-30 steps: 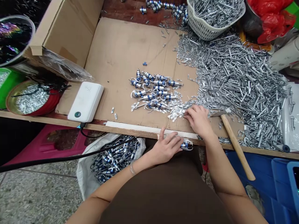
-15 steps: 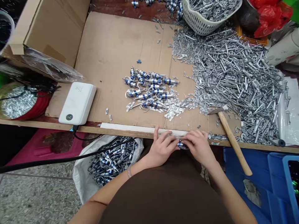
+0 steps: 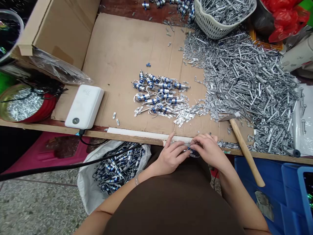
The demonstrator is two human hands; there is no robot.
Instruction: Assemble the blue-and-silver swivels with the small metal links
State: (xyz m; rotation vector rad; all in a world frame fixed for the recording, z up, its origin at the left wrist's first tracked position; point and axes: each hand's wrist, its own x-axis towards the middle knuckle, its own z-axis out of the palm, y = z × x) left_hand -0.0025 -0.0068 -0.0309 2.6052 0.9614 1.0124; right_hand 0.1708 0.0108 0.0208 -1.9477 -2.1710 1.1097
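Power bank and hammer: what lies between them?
In the head view, blue-banded metal fittings and loose perforated metal strips lie between the power bank and the hammer.

A dark brown top point(image 3: 171, 202), bare arms point(image 3: 117, 192), and a thin left-wrist bangle point(image 3: 137, 178).

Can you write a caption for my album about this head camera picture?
Left hand and right hand hold a small blue-and-silver metal piece at the wooden table edge.
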